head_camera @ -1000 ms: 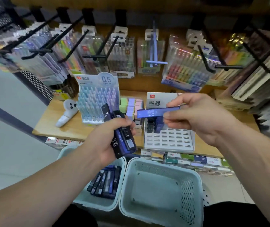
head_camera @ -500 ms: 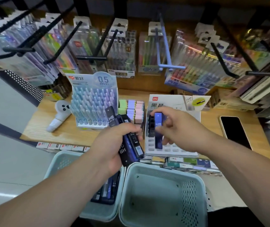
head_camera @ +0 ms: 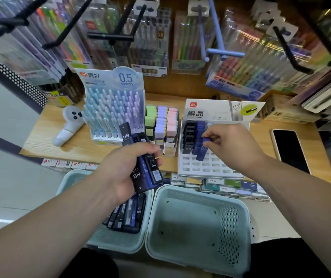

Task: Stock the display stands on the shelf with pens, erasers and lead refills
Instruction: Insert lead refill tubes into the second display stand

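Right grip (head_camera: 230, 145) pinches top of blue refill case (head_camera: 202, 152) over stand (head_camera: 210, 169) — left grip (head_camera: 126, 167) clutches bundle (head_camera: 147, 171).

A light wooden shelf board (head_camera: 40, 141) carries, near its left edge, a white plastic handheld gadget (head_camera: 68, 125) lying down; just right of it stands a white display stand of pastel pens (head_camera: 112, 109); next a small rack of green, lilac and pink erasers (head_camera: 161, 125); then a white slotted lead-refill stand (head_camera: 210, 167), partly filled; a black-screened phone (head_camera: 291, 149) lies flat near the right edge.
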A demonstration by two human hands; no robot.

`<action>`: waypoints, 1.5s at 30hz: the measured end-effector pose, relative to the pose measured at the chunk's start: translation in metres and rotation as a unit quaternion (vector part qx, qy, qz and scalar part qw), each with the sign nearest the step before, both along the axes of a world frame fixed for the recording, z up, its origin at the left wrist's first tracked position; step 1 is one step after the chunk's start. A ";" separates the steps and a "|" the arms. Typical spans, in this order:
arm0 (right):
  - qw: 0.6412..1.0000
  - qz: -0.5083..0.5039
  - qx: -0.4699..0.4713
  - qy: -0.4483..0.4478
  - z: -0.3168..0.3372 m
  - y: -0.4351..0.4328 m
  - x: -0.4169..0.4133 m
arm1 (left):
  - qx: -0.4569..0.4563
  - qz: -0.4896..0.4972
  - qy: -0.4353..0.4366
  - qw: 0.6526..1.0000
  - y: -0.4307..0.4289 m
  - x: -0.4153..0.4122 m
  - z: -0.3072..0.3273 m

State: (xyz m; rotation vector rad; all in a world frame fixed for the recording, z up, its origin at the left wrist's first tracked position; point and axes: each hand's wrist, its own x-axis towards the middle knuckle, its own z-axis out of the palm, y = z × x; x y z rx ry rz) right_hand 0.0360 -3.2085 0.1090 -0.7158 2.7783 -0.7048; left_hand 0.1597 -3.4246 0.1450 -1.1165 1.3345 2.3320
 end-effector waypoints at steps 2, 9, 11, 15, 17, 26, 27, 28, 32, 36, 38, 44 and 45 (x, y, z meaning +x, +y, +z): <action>1.000 0.008 -0.010 0.003 -0.001 -0.001 -0.001 | 0.005 -0.002 0.002 1.000 0.000 0.000 0.001; 0.995 0.080 -0.006 0.056 -0.004 -0.004 0.000 | 0.014 -0.005 0.007 1.000 -0.002 0.000 0.000; 0.996 0.080 -0.005 0.049 -0.003 -0.005 0.001 | 0.014 -0.006 0.006 1.000 -0.002 0.001 -0.001; 0.993 0.099 0.018 0.067 -0.007 -0.005 0.004 | 0.016 -0.012 0.006 1.000 -0.001 0.002 -0.002; 0.990 0.114 0.033 0.081 -0.010 -0.004 0.004 | 0.021 -0.014 0.007 1.000 -0.001 0.002 -0.002; 0.944 0.030 -0.185 -0.271 0.043 -0.044 0.047 | 0.061 -0.056 0.041 0.996 0.009 0.002 0.000; 0.934 0.041 -0.184 -0.304 0.045 -0.047 0.054 | 0.066 -0.056 0.044 0.995 0.010 0.002 -0.001; 0.926 0.046 -0.188 -0.323 0.047 -0.050 0.059 | 0.073 -0.057 0.049 0.994 0.011 0.001 0.000; 0.912 0.025 -0.204 -0.354 0.047 -0.054 0.065 | 0.086 -0.052 0.059 0.993 0.012 0.002 -0.002; 0.917 0.030 -0.193 -0.348 0.052 -0.049 0.058 | 0.077 -0.033 0.053 0.995 0.013 0.003 -0.003; 0.919 0.033 -0.207 -0.335 0.057 -0.046 0.050 | 0.078 -0.022 0.062 0.995 0.014 0.002 -0.001; 0.923 -0.083 -0.294 -0.234 0.062 -0.027 0.017 | 0.069 0.013 0.088 0.994 0.013 0.000 -0.003; 0.926 -0.097 -0.294 -0.215 0.062 -0.023 0.012 | 0.066 0.013 0.084 0.994 0.012 0.000 -0.004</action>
